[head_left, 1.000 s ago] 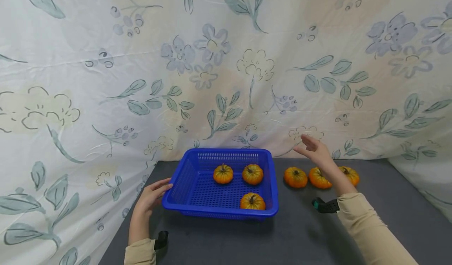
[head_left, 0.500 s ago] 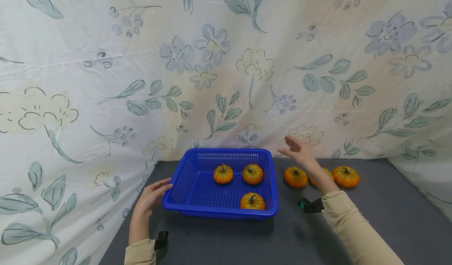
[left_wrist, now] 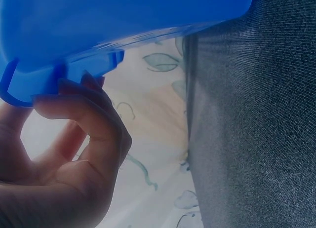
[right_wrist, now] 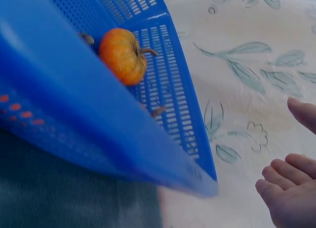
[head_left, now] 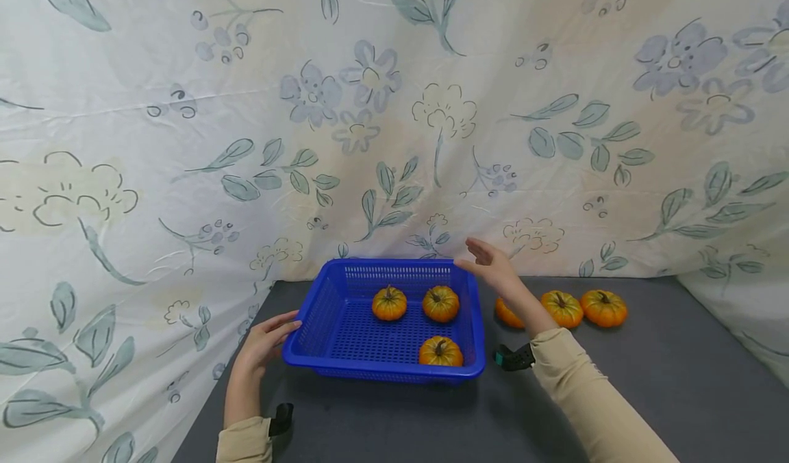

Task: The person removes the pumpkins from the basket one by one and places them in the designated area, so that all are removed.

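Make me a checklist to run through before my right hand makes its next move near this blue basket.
1. Left hand holding the basket: ok, its fingers are at the left rim.
2. Right hand free: ok, it holds nothing.
3. Right hand clear of the basket: ok, the right wrist view shows a gap between them.
4. Bare floor inside the basket: ok, toward its left side, with three orange pumpkins farther right.
5. Every table pumpkin in full view: not ok, the right forearm partly covers the nearest pumpkin.
6. Basket base flat on the table: cannot tell, the contact is hidden.
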A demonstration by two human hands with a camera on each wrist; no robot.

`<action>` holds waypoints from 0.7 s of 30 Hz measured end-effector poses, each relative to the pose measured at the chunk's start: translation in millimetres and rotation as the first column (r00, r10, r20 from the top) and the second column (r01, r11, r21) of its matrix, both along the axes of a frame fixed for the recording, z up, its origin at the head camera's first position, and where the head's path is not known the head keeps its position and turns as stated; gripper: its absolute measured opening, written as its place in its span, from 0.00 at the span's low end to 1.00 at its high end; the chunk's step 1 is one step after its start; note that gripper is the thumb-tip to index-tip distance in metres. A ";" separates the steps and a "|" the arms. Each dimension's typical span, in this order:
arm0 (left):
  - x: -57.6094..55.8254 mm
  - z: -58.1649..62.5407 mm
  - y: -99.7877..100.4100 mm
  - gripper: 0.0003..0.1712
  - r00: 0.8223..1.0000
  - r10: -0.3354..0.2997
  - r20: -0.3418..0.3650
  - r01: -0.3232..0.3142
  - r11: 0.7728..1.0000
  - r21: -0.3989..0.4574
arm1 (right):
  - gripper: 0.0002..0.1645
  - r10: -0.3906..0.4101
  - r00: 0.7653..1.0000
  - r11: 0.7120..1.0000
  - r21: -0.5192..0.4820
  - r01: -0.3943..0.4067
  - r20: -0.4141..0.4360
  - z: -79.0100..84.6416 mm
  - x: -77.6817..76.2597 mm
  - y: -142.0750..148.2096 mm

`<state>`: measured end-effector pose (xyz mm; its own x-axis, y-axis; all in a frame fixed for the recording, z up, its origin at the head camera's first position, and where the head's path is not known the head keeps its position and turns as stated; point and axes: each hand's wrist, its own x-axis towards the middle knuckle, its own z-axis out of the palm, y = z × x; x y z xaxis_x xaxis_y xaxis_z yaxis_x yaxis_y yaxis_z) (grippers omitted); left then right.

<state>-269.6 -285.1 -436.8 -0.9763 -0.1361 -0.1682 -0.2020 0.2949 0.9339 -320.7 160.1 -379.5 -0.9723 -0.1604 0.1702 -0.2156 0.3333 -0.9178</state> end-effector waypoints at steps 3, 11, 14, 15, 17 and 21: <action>-0.4 -0.6 -0.7 0.37 1.000 -0.001 0.000 0.001 1.000 -0.004 | 0.45 0.013 1.000 1.000 -0.005 -0.013 -0.018 -1.4 -3.1 -8.7; 1.4 -0.9 -0.4 0.37 1.000 0.005 0.000 -0.005 1.000 -0.010 | 0.45 0.039 0.999 0.999 -0.038 -0.037 0.033 -6.7 -10.9 -29.4; 1.9 -0.3 0.1 0.37 1.000 0.005 -0.005 -0.005 1.000 -0.005 | 0.45 0.044 0.998 0.999 -0.027 -0.043 0.042 -8.5 -13.0 -35.8; 2.2 0.1 0.4 0.36 1.000 0.008 -0.007 -0.008 1.000 -0.004 | 0.45 0.047 0.998 0.999 -0.024 -0.046 0.046 -9.2 -13.5 -37.6; 2.9 1.0 1.1 0.36 1.000 0.012 -0.011 -0.011 1.000 0.013 | 0.45 0.051 0.997 0.998 -0.023 -0.050 0.053 -10.2 -14.1 -41.0; 3.4 2.3 2.0 0.35 1.000 0.016 -0.020 -0.015 0.999 0.042 | 0.45 0.036 0.996 0.999 -0.015 -0.035 0.081 -13.2 -15.8 -46.0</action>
